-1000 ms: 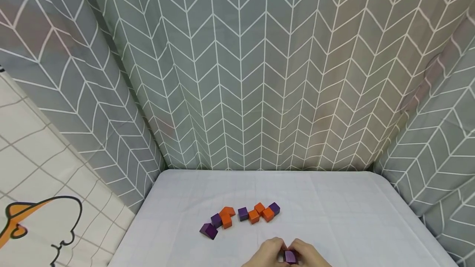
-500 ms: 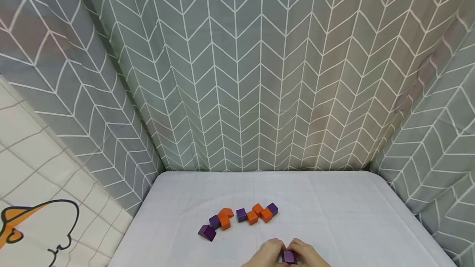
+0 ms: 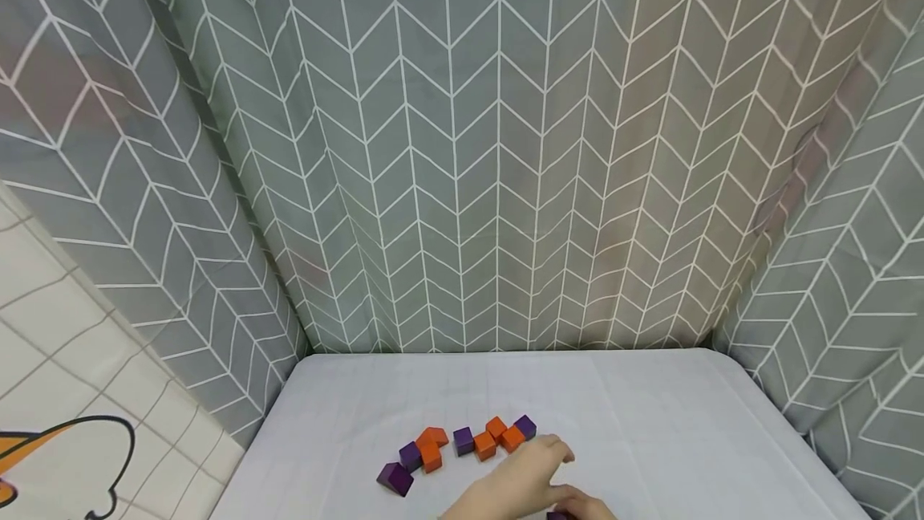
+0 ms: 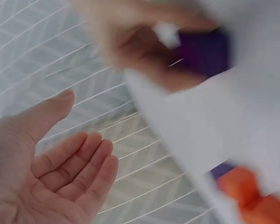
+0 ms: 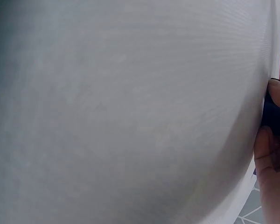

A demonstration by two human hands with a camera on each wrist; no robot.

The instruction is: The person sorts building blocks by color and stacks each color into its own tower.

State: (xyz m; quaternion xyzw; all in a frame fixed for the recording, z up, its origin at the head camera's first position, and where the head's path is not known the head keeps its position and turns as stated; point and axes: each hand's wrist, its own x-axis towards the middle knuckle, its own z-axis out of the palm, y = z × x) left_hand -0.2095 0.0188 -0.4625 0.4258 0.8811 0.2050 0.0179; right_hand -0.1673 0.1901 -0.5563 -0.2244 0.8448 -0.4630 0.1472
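My left hand [image 3: 530, 473] is in the air over the table's near side, left of the right hand. The left wrist view has that left hand [image 4: 70, 179] with its fingers extended, thumb apart and nothing in the palm. At the bottom of the head view, my right hand [image 3: 586, 507] holds a purple block [image 3: 556, 515], mostly cut off by the frame edge. Seen from the left wrist, the block [image 4: 205, 52] is blurred and pinched between the right thumb and fingers. It looks dark in the right wrist view, with the fingertips [image 5: 265, 140] against it close over the white cloth.
Farther left on the white table [image 3: 650, 416] lie a purple triangular block [image 3: 395, 478], a purple cube [image 3: 411, 456], an orange cube [image 3: 431, 457] and an orange triangular block [image 3: 433, 436]. Beside them, a row of several orange [image 3: 485, 445] and purple cubes stretches right. Patterned grey curtains [image 3: 469, 183] surround the table.
Both hands were together around the purple block. My left hand has let go and moved up and away with its fingers extended; the right keeps hold. The head view has tilted slightly.
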